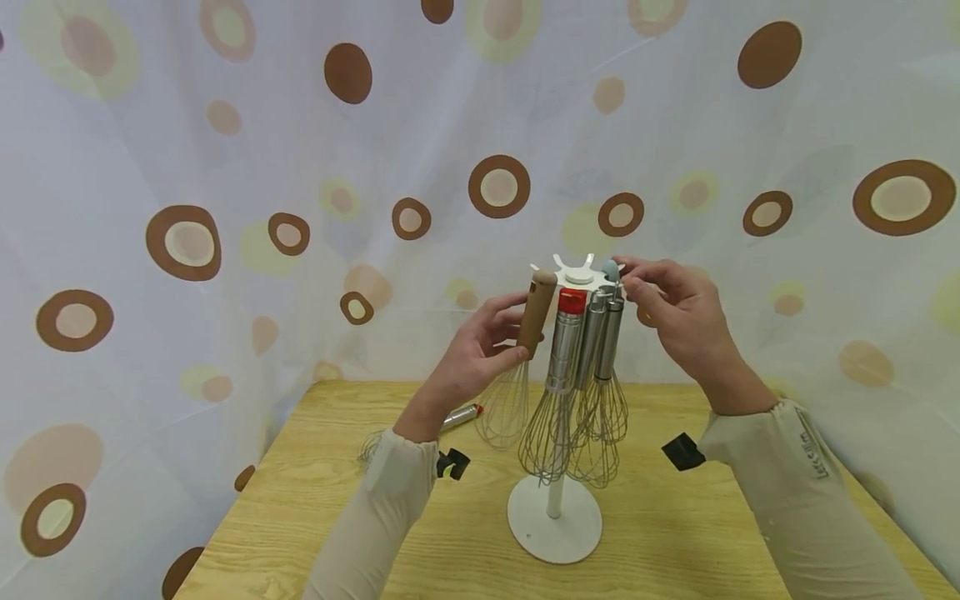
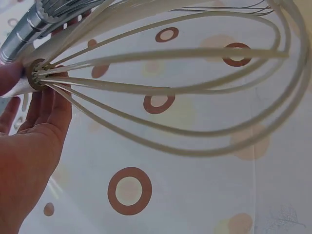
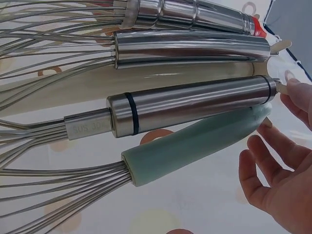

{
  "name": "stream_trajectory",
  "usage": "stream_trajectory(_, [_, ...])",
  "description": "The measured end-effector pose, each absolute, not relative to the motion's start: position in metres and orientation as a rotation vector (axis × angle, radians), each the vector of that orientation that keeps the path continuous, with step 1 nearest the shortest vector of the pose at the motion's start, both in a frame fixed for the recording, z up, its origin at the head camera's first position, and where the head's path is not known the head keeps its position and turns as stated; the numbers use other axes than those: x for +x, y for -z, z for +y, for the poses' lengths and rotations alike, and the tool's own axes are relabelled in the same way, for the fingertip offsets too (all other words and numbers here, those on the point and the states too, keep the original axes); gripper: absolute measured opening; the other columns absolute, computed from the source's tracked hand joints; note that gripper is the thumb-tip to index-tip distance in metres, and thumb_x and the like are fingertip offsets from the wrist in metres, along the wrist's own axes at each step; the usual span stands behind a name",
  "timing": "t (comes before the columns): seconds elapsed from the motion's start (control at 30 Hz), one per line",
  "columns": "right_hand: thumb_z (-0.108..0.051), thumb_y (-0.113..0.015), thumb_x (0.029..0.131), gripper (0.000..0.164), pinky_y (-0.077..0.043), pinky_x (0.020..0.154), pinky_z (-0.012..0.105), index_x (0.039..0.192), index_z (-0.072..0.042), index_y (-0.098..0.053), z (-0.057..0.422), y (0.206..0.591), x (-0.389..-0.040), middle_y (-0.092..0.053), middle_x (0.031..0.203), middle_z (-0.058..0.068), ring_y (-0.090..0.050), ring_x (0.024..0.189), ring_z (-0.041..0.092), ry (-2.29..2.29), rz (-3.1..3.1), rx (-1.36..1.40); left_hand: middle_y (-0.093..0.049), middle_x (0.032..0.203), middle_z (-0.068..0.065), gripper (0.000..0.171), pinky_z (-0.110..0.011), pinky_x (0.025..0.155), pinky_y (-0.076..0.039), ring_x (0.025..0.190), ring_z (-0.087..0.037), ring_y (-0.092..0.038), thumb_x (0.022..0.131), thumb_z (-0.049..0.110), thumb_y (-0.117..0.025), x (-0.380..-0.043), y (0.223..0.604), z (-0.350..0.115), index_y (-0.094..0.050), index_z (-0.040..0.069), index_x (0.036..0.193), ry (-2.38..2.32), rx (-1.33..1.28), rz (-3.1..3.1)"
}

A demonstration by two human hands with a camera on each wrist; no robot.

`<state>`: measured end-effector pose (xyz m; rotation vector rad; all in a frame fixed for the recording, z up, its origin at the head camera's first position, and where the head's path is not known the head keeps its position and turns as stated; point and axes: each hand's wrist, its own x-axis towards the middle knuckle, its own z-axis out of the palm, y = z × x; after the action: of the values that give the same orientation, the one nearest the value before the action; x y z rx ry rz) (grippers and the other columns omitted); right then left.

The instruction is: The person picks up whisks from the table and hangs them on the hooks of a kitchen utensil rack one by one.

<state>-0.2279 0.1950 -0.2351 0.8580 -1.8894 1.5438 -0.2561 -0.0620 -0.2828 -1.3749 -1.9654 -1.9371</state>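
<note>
My left hand (image 1: 467, 360) grips a whisk by its brown handle (image 1: 537, 312), thumb in front and fingers behind. Its pale wire loops (image 2: 195, 131) fill the left wrist view. That handle's top meets the left edge of a white whisk stand (image 1: 564, 533); whether it is hooked there I cannot tell. At the stand's right side, my right hand (image 1: 678, 308) pinches the rim between thumb and index finger, by the hook ends. Close to those fingers hang a pale green-handled whisk (image 3: 195, 146) and a steel-handled whisk (image 3: 195, 105). A red-tipped steel whisk (image 1: 566, 342) hangs in front.
Behind my left forearm, another red-tipped steel whisk (image 1: 461, 417) lies on the wooden table (image 1: 645, 533). A second plain steel whisk (image 3: 190, 48) hangs among the others. A white curtain with brown circles (image 1: 420, 333) stands behind the table.
</note>
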Motion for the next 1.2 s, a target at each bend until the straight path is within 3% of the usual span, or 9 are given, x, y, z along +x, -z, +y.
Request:
stream_trajectory(0.17, [0.002,-0.053,0.094,0.011,-0.041,0.059,0.020,0.096,0.010,-0.061,0.195,0.235,-0.228,-0.061,0.118,0.001,-0.056,0.092,0.013,-1.568,-1.870,0.872,-0.053,0.126,-0.019,0.056,-0.039,0.091,-0.047,0.110,-0.027,-0.056,0.091,-0.007,-0.054,-0.257,0.287,-0.064,-0.036,0.008,0.142,1.919,-1.354,-2.003])
stream_trajectory(0.3, [0.002,-0.053,0.094,0.011,-0.041,0.057,0.020,0.097,0.009,-0.061,0.195,0.234,-0.227,-0.061,0.119,0.001,-0.057,0.097,0.013,-1.543,-1.889,0.866,-0.054,0.128,-0.016,0.050,-0.040,0.093,-0.045,0.113,-0.025,-0.054,0.093,-0.004,-0.053,-0.258,0.291,-0.070,-0.040,0.008,0.140,1.909,-1.338,-2.031])
stream_trajectory(0.7, [-0.006,-0.056,0.095,0.017,-0.046,0.060,0.016,0.101,0.009,-0.060,0.198,0.235,-0.229,-0.061,0.122,-0.002,-0.053,0.084,0.015,-1.533,-1.921,0.794,-0.053,0.125,-0.021,0.040,-0.039,0.092,-0.046,0.115,-0.040,-0.052,0.095,-0.001,-0.051,-0.281,0.329,-0.102,-0.044,0.001,0.134,1.922,-1.146,-2.180])
stream_trajectory(0.9, [-0.010,-0.055,0.096,0.021,-0.048,0.070,0.017,0.105,0.008,-0.059,0.201,0.234,-0.234,-0.060,0.126,0.000,-0.058,0.094,0.014,-1.479,-1.966,0.764,-0.052,0.126,-0.025,0.038,-0.043,0.094,-0.044,0.117,-0.040,-0.050,0.096,0.001,-0.051,-0.298,0.355,-0.119,-0.044,-0.003,0.133,1.889,-0.985,-2.399])
stream_trajectory(1.2, [-0.008,-0.049,0.098,0.018,-0.044,0.083,0.022,0.104,0.007,-0.054,0.202,0.235,-0.242,-0.058,0.129,0.003,-0.056,0.111,0.011,-1.529,-1.939,0.852,-0.053,0.122,-0.027,0.035,-0.043,0.093,-0.044,0.114,-0.039,-0.051,0.096,0.001,-0.051,-0.287,0.361,-0.130,-0.046,-0.007,0.129,1.746,-0.876,-2.583])
